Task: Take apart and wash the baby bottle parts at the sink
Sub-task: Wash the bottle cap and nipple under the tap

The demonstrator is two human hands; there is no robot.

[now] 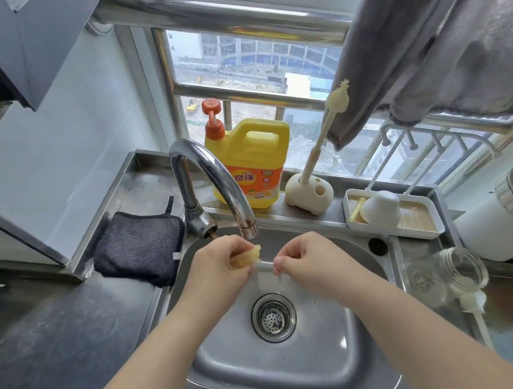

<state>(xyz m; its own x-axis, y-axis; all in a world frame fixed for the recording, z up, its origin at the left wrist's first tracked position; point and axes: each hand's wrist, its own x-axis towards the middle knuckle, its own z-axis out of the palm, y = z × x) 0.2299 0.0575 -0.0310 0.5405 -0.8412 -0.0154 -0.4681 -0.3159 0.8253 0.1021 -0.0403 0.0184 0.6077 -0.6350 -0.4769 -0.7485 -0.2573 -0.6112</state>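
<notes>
Both hands are over the steel sink [364,360], just below the faucet spout [248,228]. My left hand [219,265] pinches a small yellowish translucent piece [250,254], which looks like a straw weight or valve. My right hand [310,261] pinches the other end of a thin clear straw [266,262] that runs between the two hands. A clear glass bottle body [444,276] lies on its side on the counter at the right, with a small white brush [474,309] beside it. Whether water runs from the spout cannot be told.
A yellow pump jug of dish soap [254,161] and a cream brush in its holder [309,192] stand behind the sink. A white drying tray [417,221] holds a white cap and rods. A dark cloth [139,247] lies left. A grey towel hangs top right.
</notes>
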